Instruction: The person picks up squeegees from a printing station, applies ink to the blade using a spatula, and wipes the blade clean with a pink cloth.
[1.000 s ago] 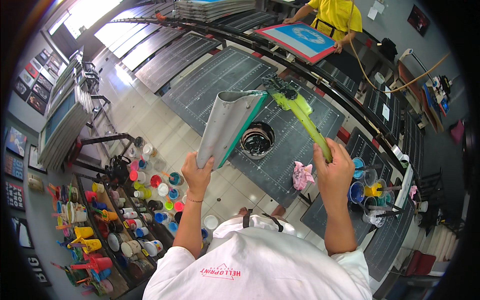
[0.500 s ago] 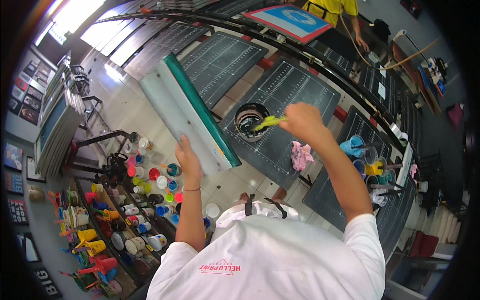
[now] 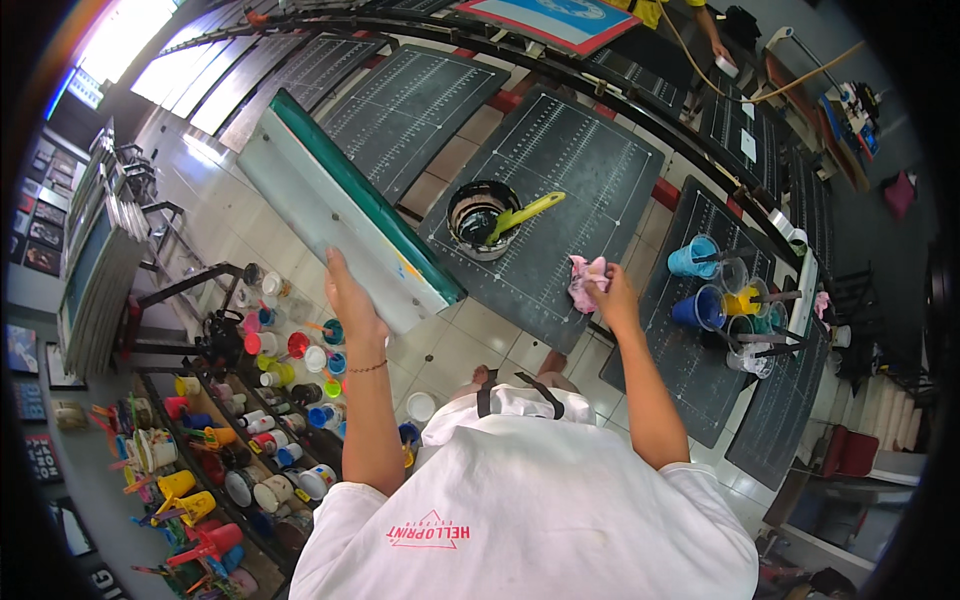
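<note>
My left hand [image 3: 354, 302] grips the lower edge of a long squeegee [image 3: 345, 215] with a grey metal holder and a green blade, held tilted over the floor left of a black gridded printing board [image 3: 600, 180]. On that board my right hand [image 3: 619, 299] closes its fingers on a crumpled pink rag [image 3: 582, 284] near the front right edge. Left of the rag stands a round tub [image 3: 476, 247] of black ink. A yellow-green spatula [image 3: 540, 207] leans in it, its blade in the ink and its handle over the rim.
Tubs of blue ink [image 3: 697, 310] and other colours stand on a board at the right. A shelf [image 3: 215, 440] packed with ink pots is at lower left, with more pots on the floor. Across the far side, a person's hand [image 3: 721, 50] shows beside a framed screen [image 3: 560, 25].
My right hand has let go of the spatula, leaving it leaning in the tub, and has moved down to take hold of the pink rag. My left hand still holds the squeegee.
</note>
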The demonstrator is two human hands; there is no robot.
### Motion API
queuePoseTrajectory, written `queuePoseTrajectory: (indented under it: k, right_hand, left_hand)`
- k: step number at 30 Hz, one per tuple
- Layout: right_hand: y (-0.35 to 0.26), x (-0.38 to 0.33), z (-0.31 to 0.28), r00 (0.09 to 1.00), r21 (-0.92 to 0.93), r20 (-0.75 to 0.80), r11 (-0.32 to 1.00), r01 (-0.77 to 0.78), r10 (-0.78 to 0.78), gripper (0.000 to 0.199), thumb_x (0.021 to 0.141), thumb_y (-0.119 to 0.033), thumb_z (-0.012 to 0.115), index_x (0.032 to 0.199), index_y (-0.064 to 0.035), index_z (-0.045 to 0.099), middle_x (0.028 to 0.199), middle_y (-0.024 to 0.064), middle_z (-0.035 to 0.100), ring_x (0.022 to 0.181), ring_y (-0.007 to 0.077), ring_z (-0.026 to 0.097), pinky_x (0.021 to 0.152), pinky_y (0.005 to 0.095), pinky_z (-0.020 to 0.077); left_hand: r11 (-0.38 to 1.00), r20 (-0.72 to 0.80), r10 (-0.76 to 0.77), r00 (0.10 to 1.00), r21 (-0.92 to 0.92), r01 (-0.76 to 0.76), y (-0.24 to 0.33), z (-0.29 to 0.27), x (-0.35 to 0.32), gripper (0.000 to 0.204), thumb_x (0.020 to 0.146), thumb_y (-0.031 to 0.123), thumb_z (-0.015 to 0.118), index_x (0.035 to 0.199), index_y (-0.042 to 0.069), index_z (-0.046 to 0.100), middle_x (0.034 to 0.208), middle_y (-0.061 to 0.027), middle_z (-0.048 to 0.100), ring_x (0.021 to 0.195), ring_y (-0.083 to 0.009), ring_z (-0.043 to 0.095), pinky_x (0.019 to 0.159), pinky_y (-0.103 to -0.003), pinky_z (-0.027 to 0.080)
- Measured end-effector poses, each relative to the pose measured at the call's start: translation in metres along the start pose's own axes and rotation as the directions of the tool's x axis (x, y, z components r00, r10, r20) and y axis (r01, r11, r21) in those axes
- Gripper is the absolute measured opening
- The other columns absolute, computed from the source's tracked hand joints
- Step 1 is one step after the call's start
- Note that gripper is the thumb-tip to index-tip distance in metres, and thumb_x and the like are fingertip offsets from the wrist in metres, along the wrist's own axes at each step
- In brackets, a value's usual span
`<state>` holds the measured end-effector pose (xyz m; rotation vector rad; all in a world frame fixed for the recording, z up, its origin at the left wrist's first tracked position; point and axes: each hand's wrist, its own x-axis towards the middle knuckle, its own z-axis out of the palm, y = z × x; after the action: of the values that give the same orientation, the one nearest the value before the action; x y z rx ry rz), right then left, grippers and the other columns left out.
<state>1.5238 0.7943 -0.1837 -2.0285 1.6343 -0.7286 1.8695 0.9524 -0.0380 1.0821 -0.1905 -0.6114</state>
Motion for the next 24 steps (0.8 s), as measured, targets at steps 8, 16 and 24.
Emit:
queuePoseTrajectory:
  k: [8,16,24]
  right_hand:
    - [-0.015,-0.021,-0.073,0.947,0.642,0.295,0.708,-0.294,0.125,0.035,0.09,-0.018,0.067,0.119,0.0009,0.061,0.108,0.0065,0.066,0.1,0.0144,0.061,0.087,0.0285,0.047]
    - [-0.046,-0.021,-0.144,0.968,0.868,0.249,0.435,-0.241,0.039,0.035,0.091,-0.009,0.063,0.123,0.0029,0.055,0.115,0.0048,0.061,0.106,0.0137,0.057,0.093,0.0272,0.0439]
    - [-0.137,-0.014,-0.146,0.905,0.789,0.184,0.607,0.097,-0.384,0.036,0.083,0.003,0.065,0.118,0.0006,0.055,0.109,0.0065,0.062,0.103,0.0142,0.059,0.088,0.0282,0.0468]
  left_hand:
    - [1.0,0.07,-0.003,0.998,-0.024,0.005,0.007,0.014,-0.009,0.049,0.101,0.04,0.045,0.129,0.0,0.046,0.121,-0.0119,0.057,0.107,-0.0217,0.058,0.092,-0.036,0.049]
    - [0.994,-0.02,0.107,0.994,-0.018,-0.107,0.0,0.022,-0.028,0.044,0.1,0.033,0.051,0.128,-0.001,0.047,0.117,-0.0121,0.06,0.103,-0.0204,0.061,0.089,-0.034,0.051]
    - [0.979,-0.057,0.198,0.979,-0.028,-0.2,-0.01,0.064,-0.093,0.038,0.097,0.027,0.058,0.122,-0.002,0.05,0.11,-0.0113,0.062,0.094,-0.0162,0.061,0.082,-0.03,0.052]
